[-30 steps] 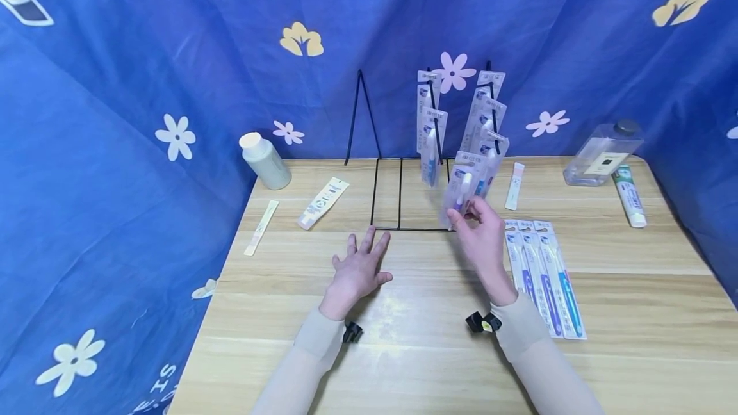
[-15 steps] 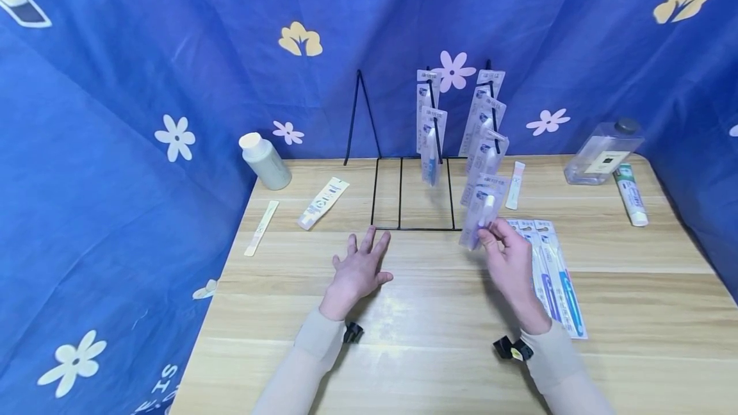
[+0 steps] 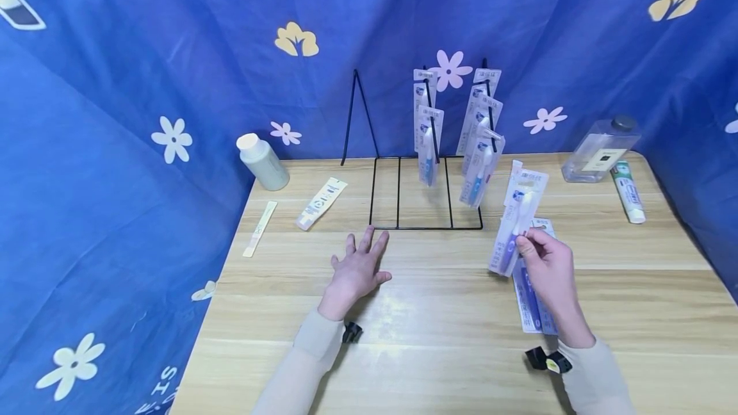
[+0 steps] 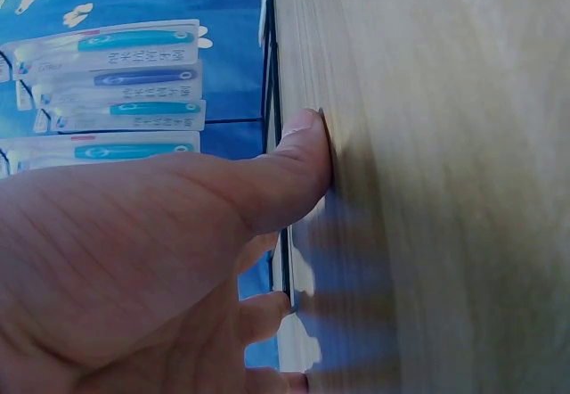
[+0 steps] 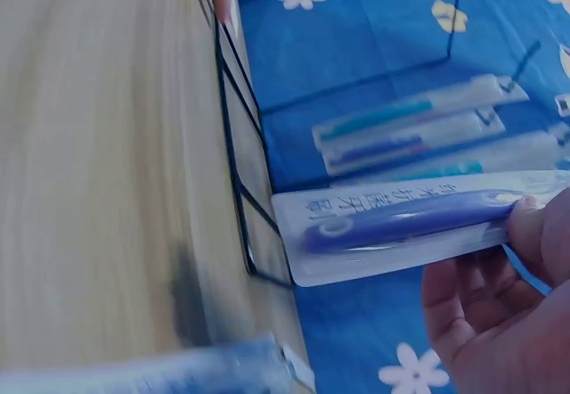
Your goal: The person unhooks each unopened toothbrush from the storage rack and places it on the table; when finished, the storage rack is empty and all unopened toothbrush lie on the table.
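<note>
My right hand [image 3: 550, 271] pinches a blister-packed toothbrush [image 3: 519, 226] with a purple handle between thumb and fingers. It holds the pack tilted above other packaged toothbrushes [image 3: 529, 303] on the table, partly covering them. In the right wrist view, the thumb of the right hand [image 5: 508, 314] presses on the toothbrush pack [image 5: 401, 225]. My left hand [image 3: 354, 274] lies with spread fingers on the table, fingertips at the front wire of a black display rack [image 3: 423, 229]. Several packaged toothbrushes [image 3: 481, 168] hang from the rack's middle and right hooks.
A pale bottle [image 3: 263, 162], a flat tube [image 3: 321, 203] and a thin sachet [image 3: 260, 229] lie or stand on the left. At the back right are a clear bottle [image 3: 599, 152] with a dark cap and a toothpaste tube [image 3: 628, 192]. A blue curtain [image 3: 219, 50] stands behind.
My right hand has carried the packaged toothbrush away from the rack, rightward and toward me, over the packs on the table. The left hand has stayed in place.
</note>
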The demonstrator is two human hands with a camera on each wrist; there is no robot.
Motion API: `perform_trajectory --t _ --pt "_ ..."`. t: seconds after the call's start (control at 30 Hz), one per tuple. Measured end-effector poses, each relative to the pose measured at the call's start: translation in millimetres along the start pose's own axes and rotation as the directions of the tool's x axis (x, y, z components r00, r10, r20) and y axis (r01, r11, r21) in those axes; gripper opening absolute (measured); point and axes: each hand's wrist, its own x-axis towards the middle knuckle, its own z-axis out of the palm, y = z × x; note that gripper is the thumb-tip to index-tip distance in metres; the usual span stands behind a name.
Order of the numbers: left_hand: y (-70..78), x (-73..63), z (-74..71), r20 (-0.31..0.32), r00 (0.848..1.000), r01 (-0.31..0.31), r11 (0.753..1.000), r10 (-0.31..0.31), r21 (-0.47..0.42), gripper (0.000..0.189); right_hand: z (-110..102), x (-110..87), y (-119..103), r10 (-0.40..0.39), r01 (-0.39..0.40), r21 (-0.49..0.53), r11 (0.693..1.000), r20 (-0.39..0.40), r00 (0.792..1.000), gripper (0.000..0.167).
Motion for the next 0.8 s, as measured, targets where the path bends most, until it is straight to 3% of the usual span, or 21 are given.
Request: perform_trajectory --t 0.23,0.47,0.63,0.77,0.8 --pt "-0.6 -1.6 -0.5 -0.001 1.0 0.004 1.0 -0.004 0.001 0.094 -36 8.4 8 0.17 -0.17 -0.054 0.984 -0.01 0.985 0.018" --pt "0.6 -1.8 -0.7 0.002 1.0 0.004 1.0 -0.004 0.002 0.094 -81 17.4 29 0.249 -0.248 -0.027 0.968 0.042 0.968 0.019" --pt "1.1 -2.2 -1.0 0.001 1.0 0.003 1.0 -0.003 0.002 0.094 -109 19.7 48 0.318 -0.311 -0.14 0.94 0.03 0.948 0.021" --pt "0.7 -1.6 -0.5 -0.001 1.0 0.005 1.0 -0.005 -0.007 0.094 -123 20.2 65 0.348 -0.322 -0.243 0.915 0.074 0.934 0.01" --pt "0.5 -1.4 -0.2 0.0 1.0 0.007 1.0 -0.007 -0.008 0.094 -126 20.4 69 0.351 -0.314 -0.28 0.907 0.093 0.932 0.014"
